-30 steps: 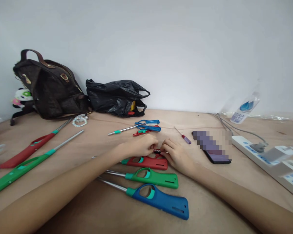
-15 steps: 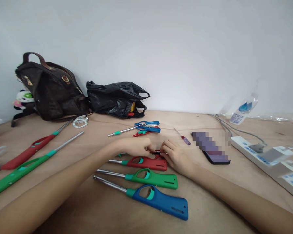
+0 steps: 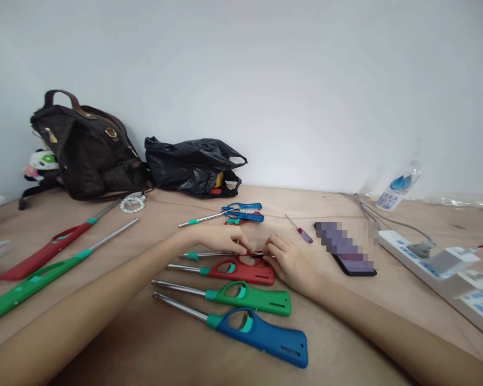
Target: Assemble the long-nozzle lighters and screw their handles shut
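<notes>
A red lighter casing (image 3: 247, 260), apparently opened with dark parts inside, lies between my hands. My left hand (image 3: 223, 238) reaches over it from the left, thumb and fingers pinched at its upper edge; what they pinch is too small to make out. My right hand (image 3: 287, 261) closes round the casing's right end. A thin metal tube and a teal trigger piece (image 3: 192, 256) lie below my left hand. Closer to me, whole long-nosed lighters lie in a row: red (image 3: 245, 273), green (image 3: 261, 299) and blue (image 3: 269, 339).
Behind my hands lie blue casing halves (image 3: 247, 215) with a metal tube, and a purple screwdriver (image 3: 305, 235). To the right are a phone (image 3: 358, 271), a power strip (image 3: 402, 246) and a bottle (image 3: 398, 187). Bags (image 3: 189, 166) and two lighters (image 3: 36, 284) are at left.
My left hand has lifted and shifted slightly, its fingers less curled. More of the red casing and the metal tube beneath now shows. My right hand stays at the casing's end.
</notes>
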Demonstrator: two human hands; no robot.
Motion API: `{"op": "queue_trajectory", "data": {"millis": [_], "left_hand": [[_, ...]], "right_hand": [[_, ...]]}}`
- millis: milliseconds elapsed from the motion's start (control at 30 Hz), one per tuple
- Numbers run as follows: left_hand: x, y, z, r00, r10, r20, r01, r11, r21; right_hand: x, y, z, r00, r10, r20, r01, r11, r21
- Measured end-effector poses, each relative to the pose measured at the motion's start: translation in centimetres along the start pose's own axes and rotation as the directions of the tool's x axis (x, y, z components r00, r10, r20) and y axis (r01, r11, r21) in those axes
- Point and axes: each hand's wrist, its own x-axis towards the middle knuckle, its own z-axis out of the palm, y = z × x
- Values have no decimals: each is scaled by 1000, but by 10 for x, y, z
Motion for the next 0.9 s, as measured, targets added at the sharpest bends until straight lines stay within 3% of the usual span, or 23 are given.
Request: {"op": "queue_trajectory", "data": {"millis": [100,233,333,400,533,667,767,900], "left_hand": [[-7,-17,-13,984,-35,-174,37,999,9],[-21,-32,-31,896,-75,-437,178,964,199],[-22,-37,-31,904,-71,-422,205,938,280],[-17,-41,-25,923,-1,-384,136,936,325],[-2,-54,-9,923,167,-347,2,899,438],[3,-62,-3,929,129,-347,47,888,457],[3,-50,-2,920,142,-365,31,903,429],[4,-17,4,929,194,-314,-71,928,365]], "right_hand": [[0,-1,0,1000,10,7,-10,1000,-3],[-1,0,1,1000,10,16,-10,1000,13],[0,1,1,1000,12,8,-12,1000,23],[0,0,0,1000,25,8,-26,999,35],[1,-2,-5,996,82,32,-84,992,97],[2,-2,-7,995,98,36,-101,988,115],[2,-2,-8,996,81,44,-85,991,106],[2,-3,-9,996,69,60,-74,993,91]]}}
